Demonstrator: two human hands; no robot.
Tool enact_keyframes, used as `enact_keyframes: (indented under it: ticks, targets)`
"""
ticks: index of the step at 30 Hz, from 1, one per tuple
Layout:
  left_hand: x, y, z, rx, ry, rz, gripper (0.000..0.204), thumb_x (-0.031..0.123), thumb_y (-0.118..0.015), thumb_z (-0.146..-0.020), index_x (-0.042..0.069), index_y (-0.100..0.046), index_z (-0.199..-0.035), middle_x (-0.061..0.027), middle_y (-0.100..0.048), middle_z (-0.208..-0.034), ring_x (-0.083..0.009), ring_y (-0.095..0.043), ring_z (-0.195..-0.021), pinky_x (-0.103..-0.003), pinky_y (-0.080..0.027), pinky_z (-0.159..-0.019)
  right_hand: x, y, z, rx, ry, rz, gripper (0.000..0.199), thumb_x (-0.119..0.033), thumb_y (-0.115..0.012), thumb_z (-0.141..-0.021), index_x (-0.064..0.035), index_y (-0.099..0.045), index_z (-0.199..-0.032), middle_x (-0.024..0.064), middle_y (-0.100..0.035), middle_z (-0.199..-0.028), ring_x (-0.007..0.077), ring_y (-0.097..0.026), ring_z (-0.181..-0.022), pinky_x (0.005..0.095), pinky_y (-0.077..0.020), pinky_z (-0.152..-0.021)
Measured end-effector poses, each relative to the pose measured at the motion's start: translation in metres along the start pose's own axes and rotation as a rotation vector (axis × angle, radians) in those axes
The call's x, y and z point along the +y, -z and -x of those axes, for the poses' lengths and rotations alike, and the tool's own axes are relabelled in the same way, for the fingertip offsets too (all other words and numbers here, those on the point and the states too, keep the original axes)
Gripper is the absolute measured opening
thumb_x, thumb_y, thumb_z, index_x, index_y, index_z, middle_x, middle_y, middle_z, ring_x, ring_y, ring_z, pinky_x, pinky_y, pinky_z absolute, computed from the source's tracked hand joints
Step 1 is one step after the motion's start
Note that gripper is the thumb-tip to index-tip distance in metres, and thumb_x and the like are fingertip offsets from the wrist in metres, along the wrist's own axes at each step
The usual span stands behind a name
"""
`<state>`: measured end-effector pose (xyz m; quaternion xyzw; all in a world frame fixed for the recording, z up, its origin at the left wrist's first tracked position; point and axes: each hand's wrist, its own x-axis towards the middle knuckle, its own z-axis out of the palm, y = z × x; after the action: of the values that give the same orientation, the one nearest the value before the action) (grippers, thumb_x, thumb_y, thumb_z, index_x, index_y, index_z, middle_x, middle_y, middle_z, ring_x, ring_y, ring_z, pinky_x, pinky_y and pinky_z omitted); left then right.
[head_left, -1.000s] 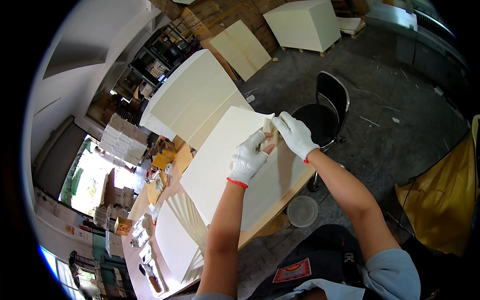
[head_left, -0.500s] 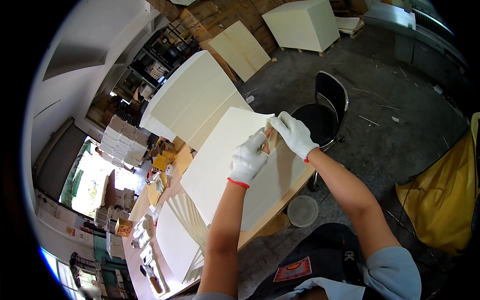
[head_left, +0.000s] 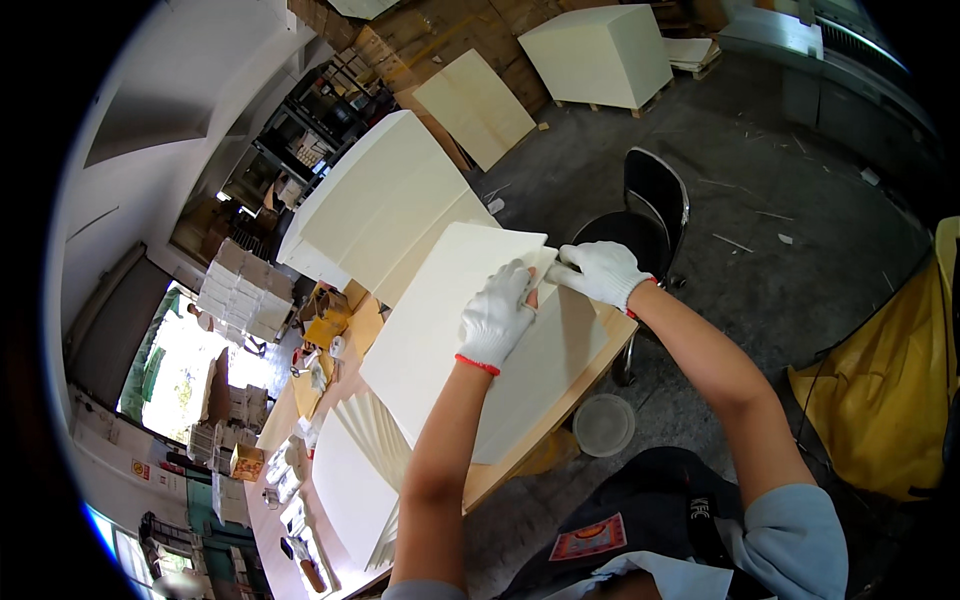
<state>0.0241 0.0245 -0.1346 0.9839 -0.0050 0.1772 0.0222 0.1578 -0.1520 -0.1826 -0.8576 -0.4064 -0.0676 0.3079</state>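
Note:
Both my hands wear white knitted gloves with red cuffs. A stack of large white paper sheets (head_left: 425, 335) lies on the wooden table (head_left: 268, 520). My left hand (head_left: 497, 315) is closed on the sheets' edge, its palm over the top face and bare fingertips showing through the glove. At the far right corner, my right hand (head_left: 605, 273) pinches the lifted sheet ends, fingers bent and partly hidden. Under my left forearm lies another batch of white sheets (head_left: 345, 475), its edges fanned into steps.
Tall stacks of cream sheets (head_left: 385, 200) stand behind the table. To the right are a black chair (head_left: 640, 225) and a yellow cover (head_left: 880, 390). A round translucent tub (head_left: 604, 425) is below the table edge. Tools and wrapped bundles (head_left: 290, 465) line the table's left side.
My right hand has moved slightly down and right, flattening at the sheet corner. The raised sheet ends have dropped lower; my left hand stays nearly in place.

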Motion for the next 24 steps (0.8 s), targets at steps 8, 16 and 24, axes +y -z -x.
enact_keyframes:
  ticks: [8,16,24]
  targets:
    - [-0.011,-0.011,-0.014,0.028,0.086,0.06,0.03,0.027,-0.07,-0.094,0.015,-0.069,-0.122,-0.0051,-0.068,-0.122,-0.0306,-0.068,-0.11,-0.046,-0.058,-0.09,-0.005,0.003,-0.014,0.197,0.223,0.177,0.045,-0.052,-0.057,-0.099,-0.0104,-0.071,-0.089,0.0138,-0.072,-0.08,0.0352,-0.071,-0.078,0.0482,-0.0544,-0.071]
    - [-0.017,0.002,0.002,-0.049,0.153,0.45,0.043,0.014,-0.072,-0.094,0.012,-0.069,-0.137,-0.0088,-0.07,-0.137,-0.0265,-0.069,-0.122,-0.039,-0.055,-0.1,-0.026,0.0,-0.016,0.03,-0.174,-0.519,0.052,-0.055,-0.045,-0.106,-0.0091,-0.07,-0.11,0.0223,-0.074,-0.101,0.0444,-0.069,-0.097,0.0526,-0.0506,-0.085]
    - [-0.008,0.009,0.003,-0.085,0.204,0.557,0.045,0.012,-0.074,-0.093,0.007,-0.068,-0.138,-0.0153,-0.071,-0.135,-0.0235,-0.066,-0.126,-0.036,-0.052,-0.104,-0.024,-0.012,-0.012,0.124,-0.163,-0.47,0.052,-0.054,-0.042,-0.108,-0.0097,-0.069,-0.11,0.022,-0.073,-0.098,0.044,-0.068,-0.097,0.0531,-0.0504,-0.083]
